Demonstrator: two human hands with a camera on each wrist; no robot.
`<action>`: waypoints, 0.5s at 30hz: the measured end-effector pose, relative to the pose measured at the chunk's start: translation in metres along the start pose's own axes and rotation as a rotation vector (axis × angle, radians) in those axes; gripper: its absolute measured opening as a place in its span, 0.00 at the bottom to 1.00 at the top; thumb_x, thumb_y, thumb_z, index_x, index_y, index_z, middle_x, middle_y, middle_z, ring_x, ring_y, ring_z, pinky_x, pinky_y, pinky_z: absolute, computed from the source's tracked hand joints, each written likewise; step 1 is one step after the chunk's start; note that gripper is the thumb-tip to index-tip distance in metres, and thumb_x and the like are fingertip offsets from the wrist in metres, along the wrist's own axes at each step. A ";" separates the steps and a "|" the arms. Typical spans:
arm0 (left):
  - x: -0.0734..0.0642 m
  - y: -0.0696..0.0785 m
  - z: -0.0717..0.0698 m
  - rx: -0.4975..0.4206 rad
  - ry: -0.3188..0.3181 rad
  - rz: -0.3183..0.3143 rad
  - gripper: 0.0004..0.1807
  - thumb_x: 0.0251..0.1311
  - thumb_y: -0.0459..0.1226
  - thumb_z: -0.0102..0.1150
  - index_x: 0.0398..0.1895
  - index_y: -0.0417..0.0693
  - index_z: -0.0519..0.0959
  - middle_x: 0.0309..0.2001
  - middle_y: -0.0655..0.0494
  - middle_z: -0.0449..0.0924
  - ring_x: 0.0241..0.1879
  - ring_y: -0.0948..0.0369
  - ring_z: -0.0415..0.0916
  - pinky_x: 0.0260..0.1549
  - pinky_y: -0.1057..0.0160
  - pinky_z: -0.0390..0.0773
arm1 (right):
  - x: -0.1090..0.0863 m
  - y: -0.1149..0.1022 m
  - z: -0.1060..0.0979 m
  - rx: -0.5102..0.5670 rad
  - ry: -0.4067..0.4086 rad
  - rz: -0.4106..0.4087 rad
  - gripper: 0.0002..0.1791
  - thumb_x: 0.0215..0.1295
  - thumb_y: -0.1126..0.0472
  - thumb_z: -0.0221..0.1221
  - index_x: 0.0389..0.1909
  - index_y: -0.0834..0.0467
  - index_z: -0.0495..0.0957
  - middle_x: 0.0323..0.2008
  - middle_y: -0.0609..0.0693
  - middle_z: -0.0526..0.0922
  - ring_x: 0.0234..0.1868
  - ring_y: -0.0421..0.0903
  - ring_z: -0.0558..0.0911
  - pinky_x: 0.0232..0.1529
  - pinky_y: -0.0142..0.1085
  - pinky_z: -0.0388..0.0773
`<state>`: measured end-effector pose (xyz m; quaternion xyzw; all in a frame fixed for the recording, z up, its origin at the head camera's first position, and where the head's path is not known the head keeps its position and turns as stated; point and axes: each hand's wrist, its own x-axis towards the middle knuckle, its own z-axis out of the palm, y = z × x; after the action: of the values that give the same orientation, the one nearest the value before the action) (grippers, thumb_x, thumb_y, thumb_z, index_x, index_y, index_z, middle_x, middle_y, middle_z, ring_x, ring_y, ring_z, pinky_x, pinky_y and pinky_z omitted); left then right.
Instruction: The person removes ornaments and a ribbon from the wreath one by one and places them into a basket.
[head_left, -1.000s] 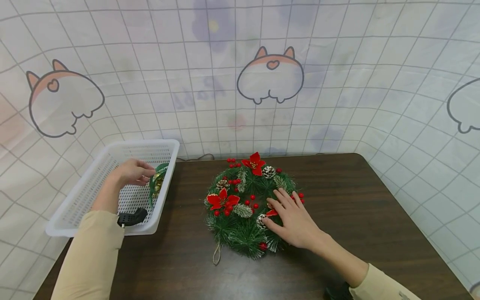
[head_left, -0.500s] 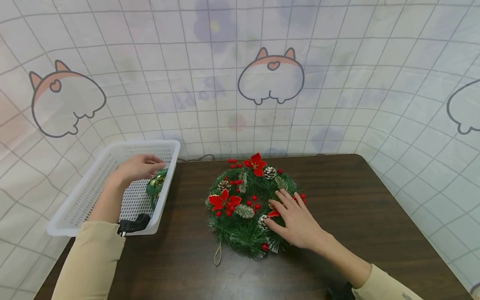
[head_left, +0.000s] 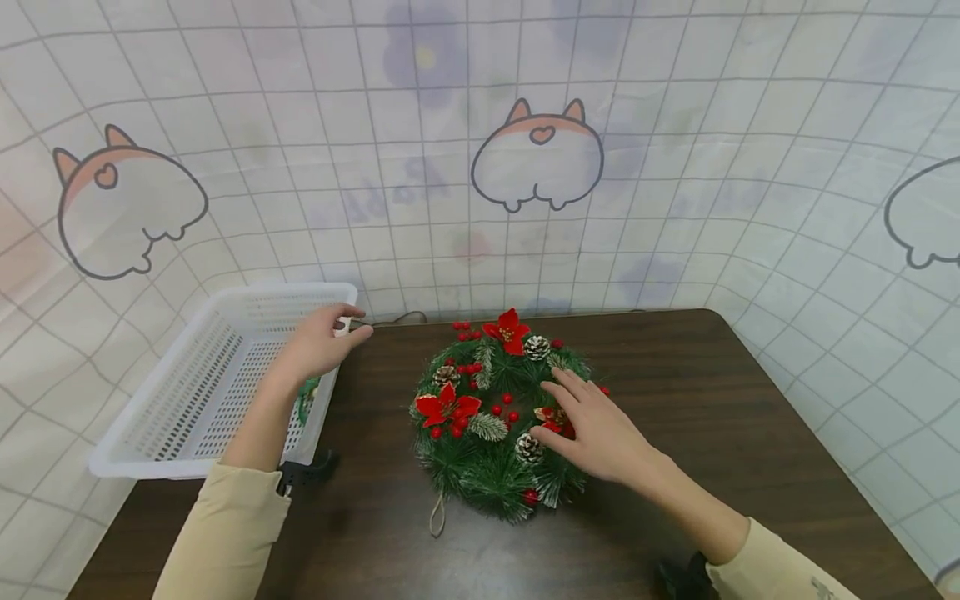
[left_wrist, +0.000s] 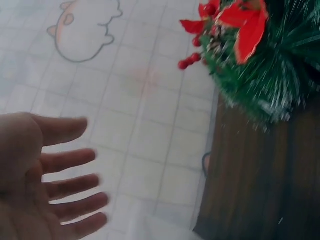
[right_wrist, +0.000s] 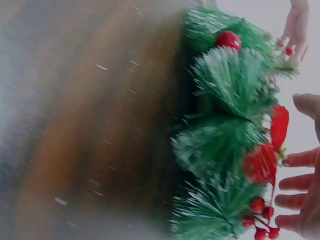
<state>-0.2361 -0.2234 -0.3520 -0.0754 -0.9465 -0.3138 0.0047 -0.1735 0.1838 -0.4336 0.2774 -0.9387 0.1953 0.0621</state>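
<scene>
A green Christmas wreath (head_left: 491, 479) with red flowers, red berries and pinecones lies flat on the dark wooden table. Over its right side hangs my right hand (head_left: 600, 433), fingers spread and slightly bent, close to a red flower (head_left: 555, 419) and a snowy pinecone (head_left: 529, 447). My left hand (head_left: 318, 343) is raised above the right rim of the white basket (head_left: 266, 310). Its fingers are extended with nothing in them, as the left wrist view shows. Inside the basket, a green ornament (head_left: 305, 406) is mostly hidden behind my left forearm.
A twine loop (head_left: 437, 517) sticks out from the wreath's near edge. Behind the table (head_left: 675, 367) hangs a white gridded cloth (head_left: 420, 250) with cartoon animals. A thin cable (head_left: 405, 317) runs along the table's back edge. Black straps sit at both wrists.
My left hand has left the green ornament in the basket and moved right, over the basket's rim. My right hand has lifted slightly, uncovering more of the red flower.
</scene>
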 end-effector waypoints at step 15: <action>0.018 0.003 0.058 0.171 0.212 0.148 0.29 0.79 0.44 0.50 0.73 0.33 0.66 0.74 0.30 0.59 0.71 0.34 0.59 0.68 0.36 0.61 | 0.048 0.042 -0.048 -0.120 0.099 0.091 0.39 0.78 0.44 0.54 0.78 0.65 0.59 0.78 0.67 0.55 0.79 0.63 0.51 0.74 0.65 0.45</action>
<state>-0.2512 -0.1839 -0.3953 -0.1107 -0.9557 -0.2372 0.1343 -0.2363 0.2118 -0.3929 0.2204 -0.9560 0.1548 0.1160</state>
